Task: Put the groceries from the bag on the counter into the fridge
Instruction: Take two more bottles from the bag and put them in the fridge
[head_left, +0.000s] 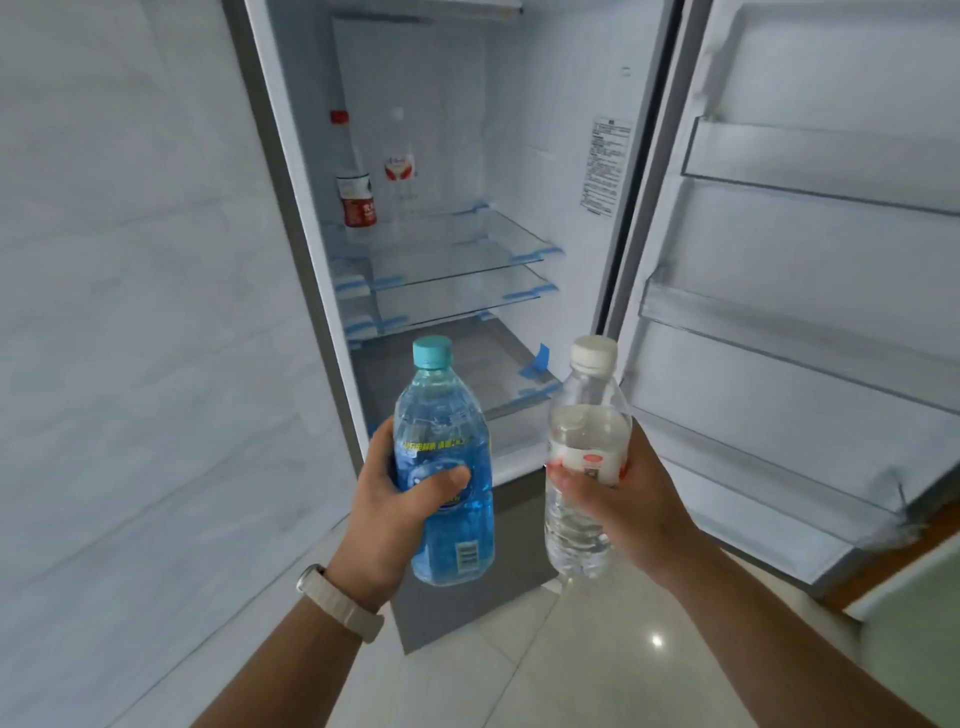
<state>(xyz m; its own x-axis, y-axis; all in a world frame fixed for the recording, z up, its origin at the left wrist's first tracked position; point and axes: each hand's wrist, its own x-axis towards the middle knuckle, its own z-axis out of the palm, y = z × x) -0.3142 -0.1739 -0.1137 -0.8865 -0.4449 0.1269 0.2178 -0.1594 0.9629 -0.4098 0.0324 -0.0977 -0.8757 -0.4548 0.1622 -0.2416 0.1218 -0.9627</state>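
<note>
I stand before the open fridge (550, 171). My left hand (387, 512) grips a blue bottle (441, 415) with a teal cap, held upright in front of the lower shelves. My right hand (618, 504) grips a clear water bottle (584, 415) with a white cap and a red-and-white label. On the top glass shelf (467, 234) at the back left stand a red-capped bottle (356, 197) with a red label and a clear bottle (400, 171) beside it. The bag and counter are out of view.
The fridge door (810, 312) is swung open on the right, with several door racks. Two more glass shelves (462, 296) sit below the top one, edged with blue tape. A pale wall (130, 312) stands on the left, and a tiled floor (571, 649) lies below.
</note>
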